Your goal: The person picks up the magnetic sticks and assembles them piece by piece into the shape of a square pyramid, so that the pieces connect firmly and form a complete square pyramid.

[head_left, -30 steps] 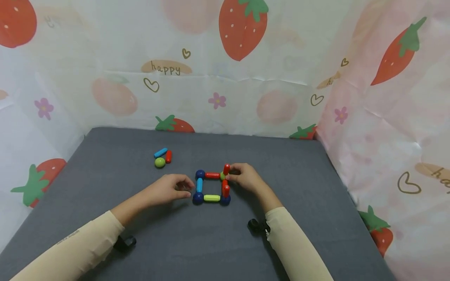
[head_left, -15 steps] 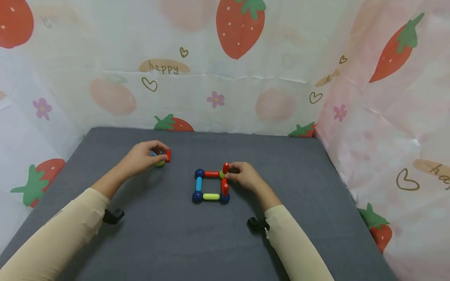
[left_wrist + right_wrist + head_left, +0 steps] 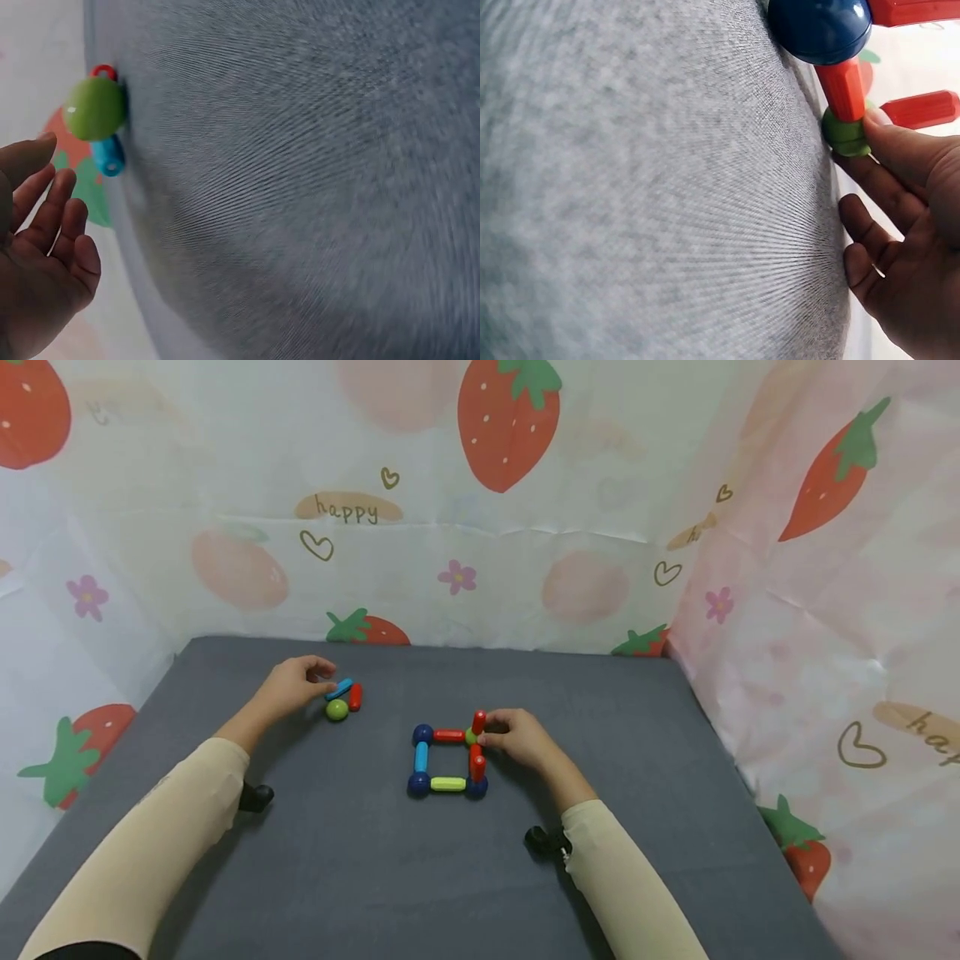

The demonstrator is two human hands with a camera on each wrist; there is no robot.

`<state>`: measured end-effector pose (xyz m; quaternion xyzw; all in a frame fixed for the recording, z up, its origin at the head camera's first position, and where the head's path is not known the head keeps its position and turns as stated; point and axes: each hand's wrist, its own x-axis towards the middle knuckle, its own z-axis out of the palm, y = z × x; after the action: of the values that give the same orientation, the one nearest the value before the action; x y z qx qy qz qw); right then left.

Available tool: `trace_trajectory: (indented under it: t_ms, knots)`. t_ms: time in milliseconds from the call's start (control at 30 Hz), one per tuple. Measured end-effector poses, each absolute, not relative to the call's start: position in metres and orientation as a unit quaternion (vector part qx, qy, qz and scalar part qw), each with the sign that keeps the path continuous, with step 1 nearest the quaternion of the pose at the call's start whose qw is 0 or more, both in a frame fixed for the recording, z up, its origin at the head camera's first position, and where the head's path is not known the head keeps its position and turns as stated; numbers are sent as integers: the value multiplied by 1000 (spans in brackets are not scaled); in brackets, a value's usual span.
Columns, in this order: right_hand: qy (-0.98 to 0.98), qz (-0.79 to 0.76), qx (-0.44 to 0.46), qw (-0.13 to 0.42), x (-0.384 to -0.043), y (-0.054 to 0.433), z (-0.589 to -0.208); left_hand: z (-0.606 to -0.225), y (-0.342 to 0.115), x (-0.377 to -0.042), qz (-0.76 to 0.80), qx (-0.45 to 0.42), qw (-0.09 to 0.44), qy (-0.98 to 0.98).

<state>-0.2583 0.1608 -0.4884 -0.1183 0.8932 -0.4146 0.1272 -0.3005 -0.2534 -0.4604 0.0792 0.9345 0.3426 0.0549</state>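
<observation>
My left hand [image 3: 292,682] reaches to a loose blue magnetic rod [image 3: 341,688], its thumb tip overlapping the rod's left end in the head view. In the left wrist view its fingers are spread, with nothing between them. A loose green ball [image 3: 95,109] and a red rod [image 3: 356,697] lie beside the blue one. My right hand [image 3: 521,739] pinches the green corner ball [image 3: 844,135] of a square of magnetic rods and balls. Dark blue balls [image 3: 419,785] form the other corners. Two red rods [image 3: 478,722] stand upright on the square's right side.
A grey cloth [image 3: 450,877] covers the table. Behind it and at the sides hang sheets printed with strawberries [image 3: 510,427]. Black wrist-worn pieces [image 3: 546,842] stick out by both sleeves.
My left hand has moved from beside the square to the loose pieces at the back left, then slightly left from the red rod to the blue one. My right hand stays at the green corner ball.
</observation>
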Motion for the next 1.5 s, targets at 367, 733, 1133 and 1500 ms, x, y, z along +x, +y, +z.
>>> trace_trajectory:
  t_ms: [367,733,1133,1500]
  knots:
    - [891,-415,-132,128,-256,162,-489,-486,-254,-316,332,51,49,941]
    - [891,-417,-127,128,-256,162,-488,-494,-257,-320,299,60,50,951]
    - [891,-419,-124,128,-257,162,-489,-491,-262,-316,318,38,0,947]
    - [891,-417,-127,126,-259,163,-491,-461,-251,-298,406,-4,-13,914]
